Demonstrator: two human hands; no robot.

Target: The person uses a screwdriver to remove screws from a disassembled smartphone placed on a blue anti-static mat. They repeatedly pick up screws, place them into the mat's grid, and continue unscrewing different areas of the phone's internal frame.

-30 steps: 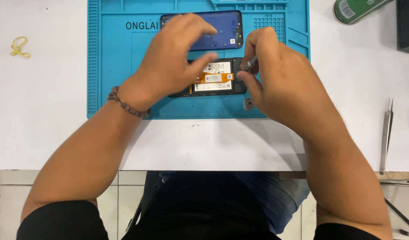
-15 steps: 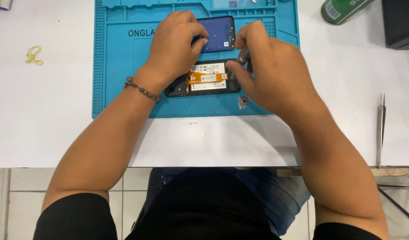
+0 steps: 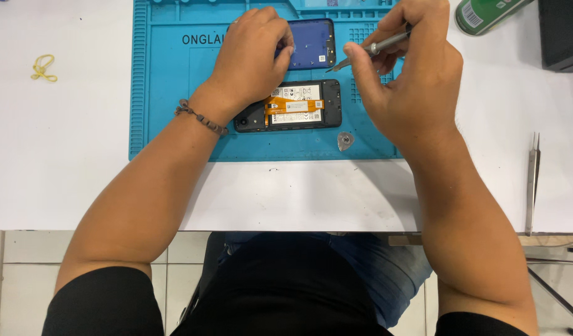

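Now that both hands have lifted off the opened phone (image 3: 289,106), which lies just below our left hand (image 3: 252,59), we grip a slim metal screwdriver (image 3: 376,48) in our right hand (image 3: 404,81). Our left hand's fingers rest curled on the blue back cover (image 3: 312,42), apparently freeing the board for screw work.
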